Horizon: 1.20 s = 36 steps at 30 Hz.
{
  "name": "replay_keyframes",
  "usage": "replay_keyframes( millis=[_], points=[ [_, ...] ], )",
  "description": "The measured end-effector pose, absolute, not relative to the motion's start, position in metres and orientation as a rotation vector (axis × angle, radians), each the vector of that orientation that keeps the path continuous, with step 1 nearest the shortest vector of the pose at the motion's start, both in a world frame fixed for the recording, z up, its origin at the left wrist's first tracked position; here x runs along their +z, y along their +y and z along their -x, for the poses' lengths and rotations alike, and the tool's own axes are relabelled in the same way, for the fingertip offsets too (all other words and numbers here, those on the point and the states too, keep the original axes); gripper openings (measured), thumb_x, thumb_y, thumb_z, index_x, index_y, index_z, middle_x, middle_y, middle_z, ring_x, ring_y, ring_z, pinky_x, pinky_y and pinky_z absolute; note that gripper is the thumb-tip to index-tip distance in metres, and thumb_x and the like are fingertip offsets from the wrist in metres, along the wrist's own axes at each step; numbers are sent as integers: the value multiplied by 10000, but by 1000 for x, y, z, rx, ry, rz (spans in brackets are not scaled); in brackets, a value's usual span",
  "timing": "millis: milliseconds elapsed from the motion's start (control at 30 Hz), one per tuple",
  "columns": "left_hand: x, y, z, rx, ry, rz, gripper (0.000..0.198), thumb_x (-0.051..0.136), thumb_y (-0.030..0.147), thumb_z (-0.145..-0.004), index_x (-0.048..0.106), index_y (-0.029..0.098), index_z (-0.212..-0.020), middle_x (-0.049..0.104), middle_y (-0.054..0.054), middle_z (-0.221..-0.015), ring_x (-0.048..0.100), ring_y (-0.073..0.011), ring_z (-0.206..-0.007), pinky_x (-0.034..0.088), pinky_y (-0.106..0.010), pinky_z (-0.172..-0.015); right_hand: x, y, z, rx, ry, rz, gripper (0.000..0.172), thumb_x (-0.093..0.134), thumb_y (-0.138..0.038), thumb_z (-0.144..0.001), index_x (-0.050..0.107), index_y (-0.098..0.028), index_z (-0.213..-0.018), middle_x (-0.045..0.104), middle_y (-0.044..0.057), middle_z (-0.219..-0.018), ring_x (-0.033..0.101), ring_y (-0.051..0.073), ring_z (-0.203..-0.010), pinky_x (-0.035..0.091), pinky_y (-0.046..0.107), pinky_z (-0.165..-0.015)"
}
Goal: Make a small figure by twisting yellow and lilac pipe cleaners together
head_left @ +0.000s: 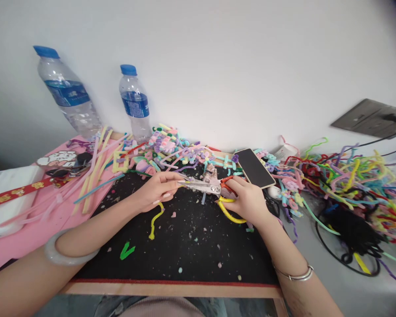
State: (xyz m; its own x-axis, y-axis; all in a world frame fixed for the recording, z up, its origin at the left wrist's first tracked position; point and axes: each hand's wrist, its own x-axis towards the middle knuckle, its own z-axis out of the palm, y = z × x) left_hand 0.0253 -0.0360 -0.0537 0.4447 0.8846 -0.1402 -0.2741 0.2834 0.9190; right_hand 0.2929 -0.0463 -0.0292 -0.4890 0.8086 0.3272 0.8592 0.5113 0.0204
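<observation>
1. Wavy yellow fuzzy stem [156, 222], pinched in the left hand [163, 190], over the black mat [191, 259];
2. right hand [246, 196] grips red-and-yellow-handled scissors [214, 188], blades toward the left hand;
3. scrap-flecked room reaches the mat's red front edge [171, 281].

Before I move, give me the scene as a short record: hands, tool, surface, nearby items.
Left hand: pinching a yellow fuzzy stick
Right hand: gripping scissors
Tool direction: blades point toward the left fingertips
Surface: black mat, scattered with scraps
Front left of mat: green V-shaped piece
Behind right hand: phone
Against wall: two blue-capped bottles
</observation>
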Motion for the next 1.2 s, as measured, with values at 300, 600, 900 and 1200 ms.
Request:
replay_keyframes(
  millis=[300,600,900,1200],
  points=[
    [-49,-37,-26,878,770,-970,129,654,239,-730,622,130,-792,410,88,-386,223,-2,-277,116,-139,-302,-31,-46,-293,-230,-2480,1395,228,610,-421,-730,537,-205,-735,615,7,-792,558,138,-671,292,239,-541],
    [-50,-36,-25,858,769,-1002,112,626,244,-776,624,132,-772,386,93,-377,222,4,-279,146,-137,-318,-32,-45,-294,-292,-2471,1384,213,575,-396,-751,532,-198,-687,592,2,-699,547,129,-610,289,236,-518],
    [-51,-37,-29,875,828,-1037,123,615,255,-800,629,134,-780,364,95,-385,234,0,-309,154,-135,-342,-26,-48,-292,-161,-2285,1425,248,561,-345,-722,482,-194,-902,617,74,-903,584,206,-757,393,268,-606],
    [-54,-36,-29,944,825,-941,163,657,239,-742,649,127,-860,389,89,-406,245,-10,-326,157,-143,-349,-30,-48,-290,-168,-2401,1394,317,612,-369,-705,513,-196,-951,615,54,-958,593,214,-863,430,276,-683]
  ],
)
